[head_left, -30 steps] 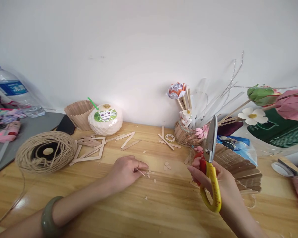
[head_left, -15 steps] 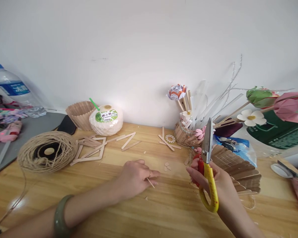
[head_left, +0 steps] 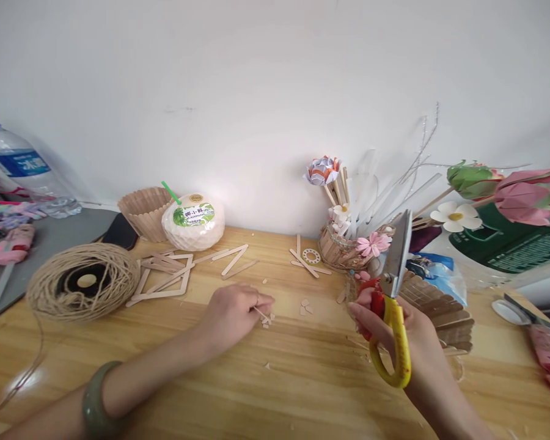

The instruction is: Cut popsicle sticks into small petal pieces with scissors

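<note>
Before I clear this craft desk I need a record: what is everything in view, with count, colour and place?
table: one, light wood, underneath
twine ball: one, beige, left
coconut drink: one, white, green straw, rear
stick basket: one, tan, beside the coconut drink
loose sticks: several, pale wood, centre-left
stick chips: a few, pale, centre
flower pot: one, tan sticks, paper flowers, rear right
stick fan: one, tan, behind the right hand
water bottle: one, clear, blue label, far left
scissors: one, yellow-red handles, blades up
left hand: pinches a thin stick at the table
right hand: grips the scissors
</note>
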{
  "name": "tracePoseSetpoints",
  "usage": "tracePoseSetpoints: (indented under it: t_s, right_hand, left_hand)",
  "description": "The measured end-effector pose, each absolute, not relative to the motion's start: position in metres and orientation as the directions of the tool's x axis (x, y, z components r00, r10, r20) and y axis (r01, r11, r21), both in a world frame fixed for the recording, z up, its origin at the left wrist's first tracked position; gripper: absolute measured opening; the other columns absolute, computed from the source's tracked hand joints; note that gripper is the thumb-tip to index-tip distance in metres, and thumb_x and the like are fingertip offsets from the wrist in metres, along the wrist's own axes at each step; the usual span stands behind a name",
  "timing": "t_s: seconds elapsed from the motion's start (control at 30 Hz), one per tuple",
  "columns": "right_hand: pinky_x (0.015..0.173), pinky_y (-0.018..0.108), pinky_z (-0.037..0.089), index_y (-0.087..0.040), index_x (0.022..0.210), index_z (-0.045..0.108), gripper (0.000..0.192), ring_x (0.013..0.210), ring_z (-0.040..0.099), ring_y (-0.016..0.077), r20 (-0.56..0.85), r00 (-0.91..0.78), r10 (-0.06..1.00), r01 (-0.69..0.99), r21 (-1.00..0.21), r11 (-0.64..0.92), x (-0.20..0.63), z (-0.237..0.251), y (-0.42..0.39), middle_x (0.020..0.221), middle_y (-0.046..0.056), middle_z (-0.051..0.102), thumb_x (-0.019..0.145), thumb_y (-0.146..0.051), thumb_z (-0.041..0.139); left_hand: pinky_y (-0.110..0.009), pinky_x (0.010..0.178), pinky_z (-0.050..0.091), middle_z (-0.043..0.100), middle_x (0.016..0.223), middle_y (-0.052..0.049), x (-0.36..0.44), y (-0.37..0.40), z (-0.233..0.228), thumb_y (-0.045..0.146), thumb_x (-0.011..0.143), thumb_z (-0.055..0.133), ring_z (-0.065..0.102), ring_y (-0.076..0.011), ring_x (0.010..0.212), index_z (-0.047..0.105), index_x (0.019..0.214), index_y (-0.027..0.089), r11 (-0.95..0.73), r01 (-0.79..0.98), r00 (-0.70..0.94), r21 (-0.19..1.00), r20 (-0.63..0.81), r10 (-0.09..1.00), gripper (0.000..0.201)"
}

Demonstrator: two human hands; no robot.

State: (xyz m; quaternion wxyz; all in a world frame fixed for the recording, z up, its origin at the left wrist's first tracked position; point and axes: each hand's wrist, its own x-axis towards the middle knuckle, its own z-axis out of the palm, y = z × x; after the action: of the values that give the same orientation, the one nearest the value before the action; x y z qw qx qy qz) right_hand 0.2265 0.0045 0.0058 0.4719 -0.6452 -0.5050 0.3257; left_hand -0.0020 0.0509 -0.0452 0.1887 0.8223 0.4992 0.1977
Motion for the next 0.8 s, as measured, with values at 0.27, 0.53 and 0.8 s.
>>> tracePoseSetpoints:
  t_s: [0.27,0.53,0.8]
  right_hand:
    - [0.043,0.025,0.040,-0.021,0.061,0.053,0.025,0.046,0.048,0.0148,0.109,0.323,0.940,0.355,-0.935,-0.013,0.232,0.004,0.005,0.050,-0.004,0.048,0.065,-0.041,0.069]
    - [0.049,0.025,0.041,-0.022,0.063,0.051,0.022,0.051,0.047,0.0144,0.072,0.255,0.964,0.366,-0.930,-0.027,0.238,0.006,0.005,0.054,-0.004,0.049,0.069,-0.038,0.066]
    - [0.046,0.026,0.041,-0.022,0.061,0.053,0.022,0.048,0.049,0.0155,0.087,0.302,0.949,0.364,-0.931,-0.031,0.234,0.002,0.005,0.050,-0.004,0.049,0.066,-0.037,0.068]
  left_hand:
    - [-0.028,0.078,0.046,0.072,0.095,0.001,-0.005,0.089,-0.037,0.023,0.077,0.057,0.064,-0.0195,0.090,0.073,0.087,0.027,-0.285,0.810,0.281,0.512,0.087,0.956,0.019]
    - [-0.027,0.068,0.046,0.073,0.083,0.001,0.000,0.099,-0.050,0.027,0.074,0.062,0.065,-0.0196,0.082,0.071,0.079,0.025,-0.292,0.799,0.310,0.526,0.055,0.949,0.011]
    - [-0.026,0.077,0.046,0.071,0.089,0.001,-0.010,0.099,-0.055,0.014,0.079,0.056,0.062,-0.0164,0.091,0.073,0.085,0.025,-0.431,0.723,0.449,0.539,0.107,0.887,0.021]
